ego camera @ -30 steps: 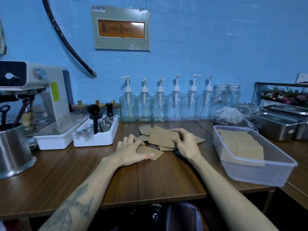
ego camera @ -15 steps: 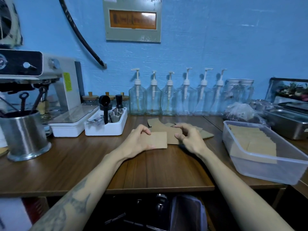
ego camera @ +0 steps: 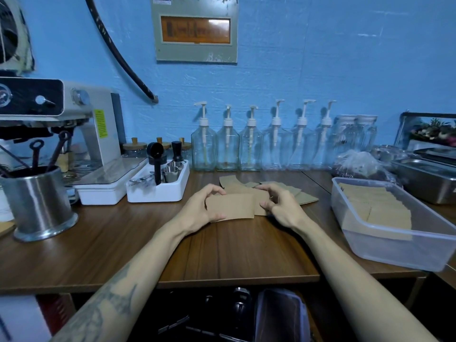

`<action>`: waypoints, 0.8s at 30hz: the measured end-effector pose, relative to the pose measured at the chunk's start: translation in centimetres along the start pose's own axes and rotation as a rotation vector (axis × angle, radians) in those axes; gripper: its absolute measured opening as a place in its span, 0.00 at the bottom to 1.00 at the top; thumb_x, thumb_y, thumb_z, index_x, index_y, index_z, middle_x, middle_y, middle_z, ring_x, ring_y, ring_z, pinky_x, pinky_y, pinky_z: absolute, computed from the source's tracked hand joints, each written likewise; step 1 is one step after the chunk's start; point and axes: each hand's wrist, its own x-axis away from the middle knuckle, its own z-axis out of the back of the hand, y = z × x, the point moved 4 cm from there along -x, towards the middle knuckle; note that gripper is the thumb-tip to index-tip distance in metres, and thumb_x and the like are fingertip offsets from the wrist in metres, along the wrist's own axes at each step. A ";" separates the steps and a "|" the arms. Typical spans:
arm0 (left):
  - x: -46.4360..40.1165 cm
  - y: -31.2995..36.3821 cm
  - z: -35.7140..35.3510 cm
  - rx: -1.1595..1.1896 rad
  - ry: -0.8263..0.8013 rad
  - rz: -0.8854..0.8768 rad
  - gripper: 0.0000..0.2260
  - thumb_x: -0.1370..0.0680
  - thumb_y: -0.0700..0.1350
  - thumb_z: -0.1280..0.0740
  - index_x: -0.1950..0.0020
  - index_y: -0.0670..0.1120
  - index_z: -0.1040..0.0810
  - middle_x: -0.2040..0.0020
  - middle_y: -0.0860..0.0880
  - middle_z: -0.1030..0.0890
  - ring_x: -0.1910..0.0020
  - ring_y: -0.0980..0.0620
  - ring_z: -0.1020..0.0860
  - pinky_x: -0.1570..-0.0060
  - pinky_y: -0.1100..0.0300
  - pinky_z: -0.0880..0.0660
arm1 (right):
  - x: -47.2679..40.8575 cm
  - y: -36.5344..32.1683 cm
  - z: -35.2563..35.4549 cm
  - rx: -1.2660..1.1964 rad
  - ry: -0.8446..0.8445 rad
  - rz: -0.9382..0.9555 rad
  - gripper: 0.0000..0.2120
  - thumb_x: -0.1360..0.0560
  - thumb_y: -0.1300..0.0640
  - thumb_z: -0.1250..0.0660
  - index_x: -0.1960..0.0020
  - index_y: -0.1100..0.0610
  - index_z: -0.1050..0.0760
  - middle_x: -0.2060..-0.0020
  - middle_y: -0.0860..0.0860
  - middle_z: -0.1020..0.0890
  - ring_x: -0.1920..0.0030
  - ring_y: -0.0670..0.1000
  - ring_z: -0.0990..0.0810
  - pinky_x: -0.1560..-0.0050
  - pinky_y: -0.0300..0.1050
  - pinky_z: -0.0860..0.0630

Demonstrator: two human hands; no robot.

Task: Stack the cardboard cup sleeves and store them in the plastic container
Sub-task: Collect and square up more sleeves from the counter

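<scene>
Bench (ego camera: 111, 245) of dark wood filled the near half of the view, with a blue wall behind it. At far left stood a white espresso machine (ego camera: 81, 119), and near it a steel utensil pot (ego camera: 39, 201). A clear plastic container (ego camera: 394, 233) sat at the right edge of the bench, holding a flat layer of stored sleeves (ego camera: 370, 203). Behind it lay steel trays (ego camera: 427, 178). A row of pump bottles (ego camera: 261, 144) lined the far wall, and a white tool caddy (ego camera: 160, 186) sat just left of centre.

Left hand (ego camera: 197, 211) gripped a cardboard cup sleeve (ego camera: 232, 208) at its left end, thumb under the near edge and fingers curled over the far edge, lifting it slightly above the bench. Right hand (ego camera: 281, 206) was partly curled, its fingertips touching the sleeve's right end and the loose sleeves (ego camera: 291, 191) beneath; whether it pinched anything could not be told. Those loose sleeves lay scattered flat just beyond both hands, well left of the container.

Compared with half a second before, the held sleeve sat more squarely between the two hands, and the right hand had closed in against its end rather than resting on the far pile. The scattered sleeves and the container had not shifted on the bench.
</scene>
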 end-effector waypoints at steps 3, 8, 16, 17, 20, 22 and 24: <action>0.1 0.8 0.5 0.116 0.057 0.035 0.26 0.30 0.36 0.23 0.37 0.52 0.29 0.47 0.46 0.22 0.62 0.66 0.24 0.62 0.72 0.29 | 0.0 -0.2 0.1 -0.007 0.003 -0.006 0.18 0.22 0.67 0.35 0.37 0.51 0.24 0.54 0.43 0.20 0.60 0.40 0.23 0.58 0.34 0.28; -0.3 1.1 2.3 0.477 0.321 0.093 0.29 0.29 0.35 0.24 0.36 0.51 0.33 0.52 0.43 0.15 0.49 0.45 0.17 0.45 0.51 0.21 | -0.2 0.2 -0.2 0.006 -0.001 0.010 0.20 0.22 0.66 0.33 0.43 0.40 0.25 0.60 0.53 0.22 0.65 0.48 0.25 0.59 0.43 0.26; -0.4 2.0 1.4 0.406 0.271 0.021 0.12 0.26 0.40 0.26 0.44 0.46 0.19 0.56 0.44 0.15 0.56 0.53 0.19 0.51 0.57 0.25 | 0.2 -0.5 -0.7 -0.034 -0.041 0.022 0.18 0.23 0.69 0.34 0.43 0.47 0.24 0.68 0.56 0.29 0.68 0.50 0.26 0.60 0.43 0.26; -0.4 1.9 0.9 0.316 0.238 -0.003 0.11 0.26 0.40 0.25 0.45 0.47 0.18 0.55 0.45 0.16 0.55 0.54 0.20 0.50 0.58 0.26 | 0.2 -0.6 -0.7 -0.041 -0.050 0.020 0.18 0.23 0.69 0.35 0.43 0.48 0.24 0.67 0.56 0.29 0.67 0.50 0.26 0.60 0.42 0.26; -0.7 1.6 -0.1 0.034 0.182 -0.112 0.10 0.28 0.41 0.24 0.49 0.51 0.16 0.52 0.52 0.21 0.50 0.56 0.23 0.46 0.62 0.29 | 0.3 -0.9 -0.7 -0.029 -0.076 0.013 0.19 0.23 0.71 0.36 0.38 0.53 0.23 0.65 0.55 0.28 0.66 0.49 0.25 0.60 0.37 0.26; -0.8 1.4 -0.3 -0.026 0.170 -0.129 0.13 0.30 0.41 0.23 0.47 0.51 0.17 0.50 0.52 0.26 0.48 0.58 0.26 0.43 0.66 0.31 | 0.4 -1.0 -0.7 -0.025 -0.097 0.006 0.20 0.22 0.72 0.38 0.36 0.53 0.24 0.65 0.54 0.28 0.65 0.50 0.25 0.59 0.38 0.26; -0.8 1.2 -0.2 -0.052 0.190 -0.111 0.19 0.31 0.43 0.21 0.43 0.51 0.21 0.48 0.51 0.30 0.46 0.59 0.28 0.39 0.66 0.32 | 0.4 -1.1 -0.9 -0.037 -0.122 -0.003 0.21 0.22 0.72 0.39 0.35 0.53 0.24 0.65 0.55 0.28 0.65 0.50 0.25 0.57 0.40 0.26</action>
